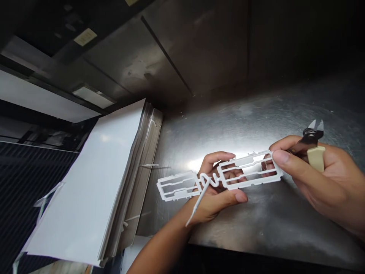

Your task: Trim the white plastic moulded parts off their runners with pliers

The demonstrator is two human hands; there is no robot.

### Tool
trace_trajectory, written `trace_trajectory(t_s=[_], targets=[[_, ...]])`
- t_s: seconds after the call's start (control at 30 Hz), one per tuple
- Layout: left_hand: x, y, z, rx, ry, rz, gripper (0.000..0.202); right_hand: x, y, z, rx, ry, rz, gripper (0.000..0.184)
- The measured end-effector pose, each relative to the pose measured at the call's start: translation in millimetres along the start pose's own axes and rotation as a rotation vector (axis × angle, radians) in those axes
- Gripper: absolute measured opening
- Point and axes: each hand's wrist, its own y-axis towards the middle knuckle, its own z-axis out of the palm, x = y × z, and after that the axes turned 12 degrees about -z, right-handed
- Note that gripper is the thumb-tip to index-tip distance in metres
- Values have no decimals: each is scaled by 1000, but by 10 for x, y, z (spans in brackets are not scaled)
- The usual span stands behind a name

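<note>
Two white moulded plastic frames, the larger one (243, 161) and the smaller one (180, 195), hang together on a curved sprue (201, 199) with a long thin tail. My left hand (211, 205) is curled around the larger frame near the sprue, fingers behind it and thumb at its lower edge. At the frame's right end, my right hand (327, 182) pinches the corner between thumb and forefinger. That same hand also carries side cutters (312, 135) with a pale yellow grip; their jaws point up and stand apart, away from the plastic.
Below the hands lies a scratched metal tabletop (251, 224) with small white specks. To the left stands a thick stack of white sheets (82, 182), with string ends sticking out of its side. A dark ribbed surface (25, 190) lies beyond the stack.
</note>
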Motion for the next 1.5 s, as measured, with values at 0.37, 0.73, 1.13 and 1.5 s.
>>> trace_trajectory(t_s=[0.37, 0.73, 1.13, 1.5], targets=[[-19, -20, 29, -17, 77, 49, 61, 23, 17, -7, -11, -126, -101, 21], [6, -14, -10, -12, 51, 46, 59, 35, 17, -5, -5, -137, -93, 21], [30, 3, -83, -47, 0, -27, 59, 52, 49, 8, 29, -73, -25, 31], [-14, 50, -96, -157, -15, -60, 63, -48, 75, 23, -33, -86, -51, 28]])
